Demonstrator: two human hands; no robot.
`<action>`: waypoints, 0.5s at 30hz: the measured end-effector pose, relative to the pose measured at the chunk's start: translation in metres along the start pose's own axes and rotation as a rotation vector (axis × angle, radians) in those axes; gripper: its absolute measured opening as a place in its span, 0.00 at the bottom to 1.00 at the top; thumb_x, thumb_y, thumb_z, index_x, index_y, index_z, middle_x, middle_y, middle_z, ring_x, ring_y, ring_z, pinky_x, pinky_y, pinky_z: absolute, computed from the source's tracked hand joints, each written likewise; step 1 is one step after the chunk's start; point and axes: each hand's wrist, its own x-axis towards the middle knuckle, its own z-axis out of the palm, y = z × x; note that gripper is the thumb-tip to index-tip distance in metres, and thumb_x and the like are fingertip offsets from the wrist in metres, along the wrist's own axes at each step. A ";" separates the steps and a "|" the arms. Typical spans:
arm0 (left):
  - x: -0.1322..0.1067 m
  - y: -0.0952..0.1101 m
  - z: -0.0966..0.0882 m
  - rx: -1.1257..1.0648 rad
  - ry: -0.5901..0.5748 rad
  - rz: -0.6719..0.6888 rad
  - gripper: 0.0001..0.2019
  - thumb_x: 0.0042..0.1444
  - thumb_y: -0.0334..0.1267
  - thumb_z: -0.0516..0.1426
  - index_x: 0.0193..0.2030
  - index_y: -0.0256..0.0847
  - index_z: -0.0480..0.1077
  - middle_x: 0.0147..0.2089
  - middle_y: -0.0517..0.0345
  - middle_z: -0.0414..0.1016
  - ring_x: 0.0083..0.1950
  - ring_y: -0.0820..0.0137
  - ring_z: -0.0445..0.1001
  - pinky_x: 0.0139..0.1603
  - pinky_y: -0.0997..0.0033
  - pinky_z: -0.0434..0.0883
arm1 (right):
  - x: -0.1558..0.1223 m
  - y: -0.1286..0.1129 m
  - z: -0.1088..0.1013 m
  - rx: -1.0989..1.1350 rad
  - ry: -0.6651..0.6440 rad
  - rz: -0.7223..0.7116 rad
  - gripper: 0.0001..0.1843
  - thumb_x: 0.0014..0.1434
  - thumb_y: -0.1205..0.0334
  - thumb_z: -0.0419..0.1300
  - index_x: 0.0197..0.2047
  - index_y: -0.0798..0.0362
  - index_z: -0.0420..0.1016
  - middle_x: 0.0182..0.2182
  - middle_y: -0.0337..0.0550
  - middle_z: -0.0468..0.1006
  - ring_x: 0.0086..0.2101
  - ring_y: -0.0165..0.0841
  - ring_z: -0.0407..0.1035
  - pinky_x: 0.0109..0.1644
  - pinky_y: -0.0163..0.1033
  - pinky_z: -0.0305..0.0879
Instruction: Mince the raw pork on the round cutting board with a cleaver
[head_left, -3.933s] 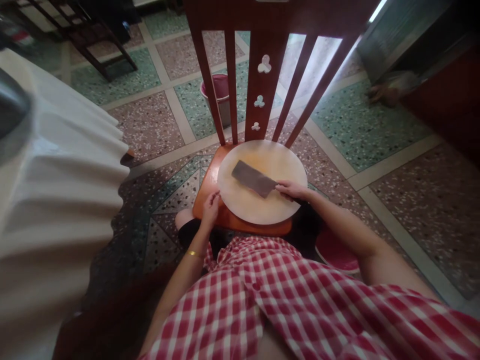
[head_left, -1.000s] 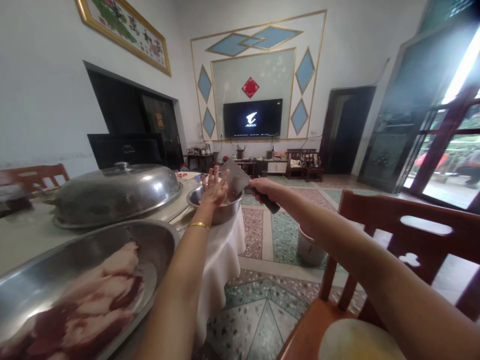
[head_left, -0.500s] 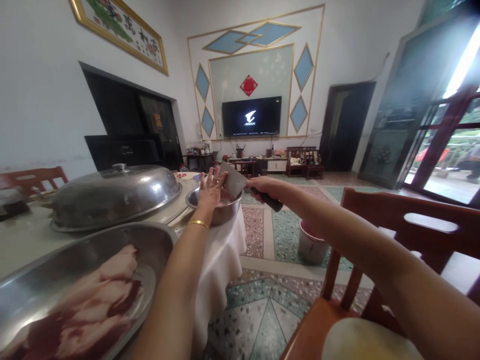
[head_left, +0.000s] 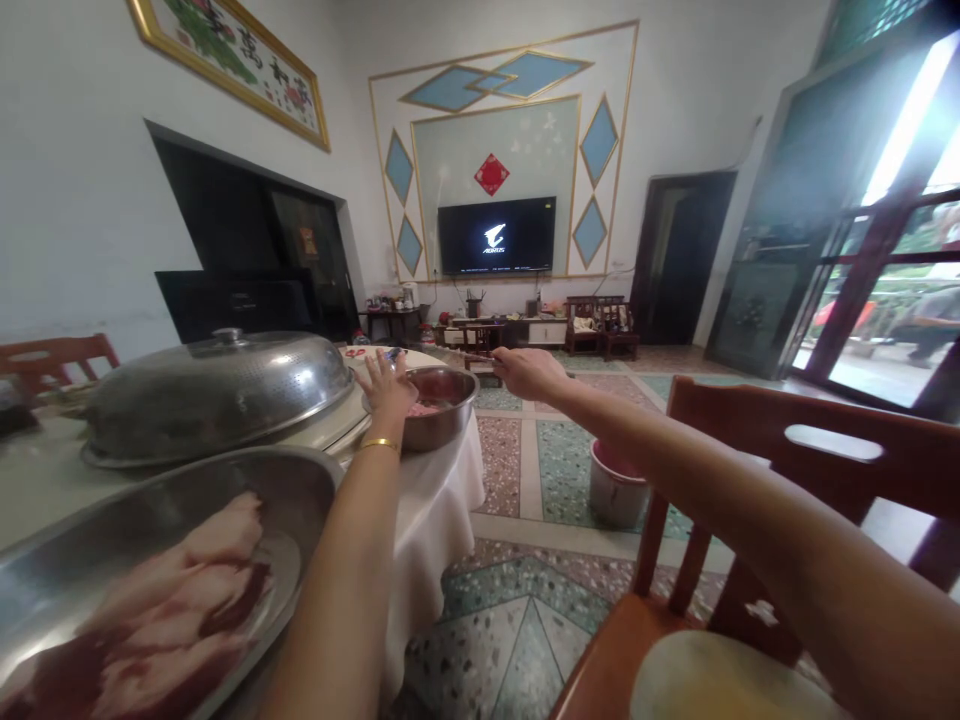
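Observation:
My right hand (head_left: 529, 373) is closed around a cleaver (head_left: 474, 355), whose blade now shows almost edge-on just above and beyond the far rim of a steel bowl (head_left: 444, 432). Some pinkish raw meat (head_left: 426, 408) lies in that bowl. My left hand (head_left: 388, 388) has its fingers spread at the bowl's left rim, a gold bangle (head_left: 381, 443) on its wrist; whether it touches the rim I cannot tell. Nearer to me, a large steel basin (head_left: 311, 480) holds big slabs of raw meat (head_left: 180, 590) with pale fat.
A domed steel cover (head_left: 225, 395) stands on the cloth-covered table (head_left: 431, 520), left of the bowl. On the floor to the right is a bucket (head_left: 616, 492). A wooden chair (head_left: 720, 440) with a round pale object (head_left: 705, 680) is close on my right.
My left hand has drawn back leftward from the cleaver's blade to the bowl's left rim. The cleaver has turned from showing its flat face to nearly edge-on.

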 end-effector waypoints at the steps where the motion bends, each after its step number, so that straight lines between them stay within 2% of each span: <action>1: -0.001 -0.002 -0.003 0.003 0.023 -0.001 0.30 0.52 0.35 0.48 0.64 0.41 0.50 0.69 0.45 0.35 0.68 0.50 0.33 0.62 0.38 0.36 | -0.001 -0.001 0.003 -0.138 0.025 -0.065 0.11 0.61 0.63 0.49 0.42 0.55 0.69 0.35 0.51 0.75 0.34 0.37 0.69 0.38 0.39 0.57; 3: -0.004 -0.005 -0.009 0.026 0.045 0.058 0.30 0.53 0.35 0.47 0.64 0.43 0.49 0.69 0.46 0.34 0.69 0.51 0.32 0.62 0.38 0.35 | -0.001 -0.004 0.011 -0.321 0.045 -0.151 0.11 0.60 0.69 0.47 0.41 0.59 0.70 0.36 0.56 0.75 0.37 0.39 0.69 0.41 0.42 0.55; 7: -0.008 -0.001 -0.019 0.079 0.039 0.267 0.27 0.56 0.35 0.46 0.64 0.46 0.51 0.69 0.53 0.35 0.69 0.56 0.29 0.63 0.40 0.30 | 0.006 -0.013 0.024 -0.445 0.082 -0.226 0.13 0.59 0.73 0.46 0.38 0.61 0.71 0.35 0.58 0.75 0.36 0.41 0.68 0.40 0.44 0.51; 12: -0.009 0.029 -0.025 0.079 0.010 0.514 0.26 0.57 0.32 0.43 0.64 0.49 0.51 0.69 0.60 0.36 0.69 0.63 0.27 0.64 0.43 0.29 | 0.017 -0.023 0.033 -0.494 0.119 -0.284 0.15 0.60 0.72 0.45 0.38 0.60 0.72 0.35 0.57 0.75 0.36 0.41 0.66 0.40 0.46 0.49; 15: -0.009 0.048 -0.026 0.012 -0.017 0.588 0.28 0.57 0.32 0.42 0.65 0.48 0.47 0.69 0.62 0.36 0.69 0.62 0.26 0.64 0.42 0.27 | 0.020 -0.030 0.037 -0.504 0.142 -0.311 0.16 0.61 0.72 0.44 0.41 0.61 0.72 0.35 0.56 0.75 0.35 0.41 0.66 0.41 0.46 0.48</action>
